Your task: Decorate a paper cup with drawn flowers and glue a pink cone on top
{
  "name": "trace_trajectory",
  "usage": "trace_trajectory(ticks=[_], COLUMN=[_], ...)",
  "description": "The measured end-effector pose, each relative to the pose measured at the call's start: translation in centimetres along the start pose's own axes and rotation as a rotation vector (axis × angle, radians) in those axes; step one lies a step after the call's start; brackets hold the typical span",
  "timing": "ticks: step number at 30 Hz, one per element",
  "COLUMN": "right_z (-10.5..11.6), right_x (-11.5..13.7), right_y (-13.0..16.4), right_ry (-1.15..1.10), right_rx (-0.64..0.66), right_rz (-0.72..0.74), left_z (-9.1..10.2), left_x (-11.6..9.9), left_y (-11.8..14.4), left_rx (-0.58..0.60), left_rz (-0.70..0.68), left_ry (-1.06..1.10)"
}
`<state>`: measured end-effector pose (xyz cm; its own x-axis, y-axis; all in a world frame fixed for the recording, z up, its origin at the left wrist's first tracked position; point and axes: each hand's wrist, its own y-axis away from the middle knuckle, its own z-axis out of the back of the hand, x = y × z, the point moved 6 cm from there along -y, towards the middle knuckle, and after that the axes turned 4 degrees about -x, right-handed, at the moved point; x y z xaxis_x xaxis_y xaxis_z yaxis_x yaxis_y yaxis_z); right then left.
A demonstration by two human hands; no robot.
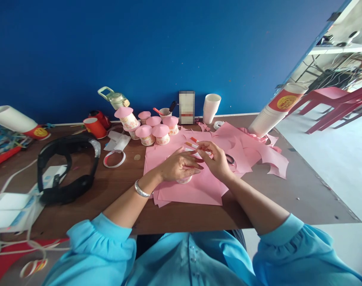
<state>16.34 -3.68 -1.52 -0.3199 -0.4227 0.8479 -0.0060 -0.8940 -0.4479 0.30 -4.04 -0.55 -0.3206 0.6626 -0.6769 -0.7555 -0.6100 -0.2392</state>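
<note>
My left hand (181,165) hovers palm down over a stack of pink paper sheets (195,192), its fingers stretched out and slightly apart. Partly hidden beneath it is a small patterned paper cup (184,180). Close to the left fingertips, my right hand (214,161) has its thumb and fingers bent together in a pinch; anything between them is too small to make out. Just beyond the hands lie an orange-and-white pen (191,145) and a red-tipped pen (194,140). Scissors with dark handles (230,159) rest right of my right hand.
Several cups with pink cone roofs (160,133) stand at the back left. White cup stacks (211,108) and a leaning stack (272,115) stand behind and right. Pink scraps (270,157) spread rightward. A black headband device (69,169), a tape roll (114,159) and cables lie left.
</note>
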Motion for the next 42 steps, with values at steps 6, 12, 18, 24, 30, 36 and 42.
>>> trace_trajectory(ticks=[6,12,18,24,30,36,42], right_z=[0.0,-0.1,-0.3,-0.4,-0.4,-0.5,-0.4], right_x=[0.2,0.1,0.2,0.3,0.3,0.1,-0.3], right_y=[0.0,0.0,-0.1,0.0,0.0,0.0,0.0], right_ry=[-0.005,-0.01,-0.034,-0.038,-0.034,-0.025,-0.054], right_rx=[0.004,0.008,0.014,0.025,0.026,0.035,0.037], right_rz=[-0.001,-0.011,-0.02,-0.027,-0.03,-0.031,-0.045], left_z=[0.0,0.1,0.0,-0.1,-0.2,0.1,0.9], left_x=[-0.4,-0.4,-0.5,-0.4,-0.2,-0.3,-0.2], left_y=[-0.1,-0.1,-0.1,-0.1,-0.1,0.0,0.8], left_rx=[-0.002,-0.011,-0.014,0.014,0.023,-0.021,-0.065], left_rz=[-0.014,-0.005,-0.006,0.028,0.024,0.031,0.073], left_ry=[-0.022,-0.012,-0.011,-0.022,-0.022,0.004,-0.001])
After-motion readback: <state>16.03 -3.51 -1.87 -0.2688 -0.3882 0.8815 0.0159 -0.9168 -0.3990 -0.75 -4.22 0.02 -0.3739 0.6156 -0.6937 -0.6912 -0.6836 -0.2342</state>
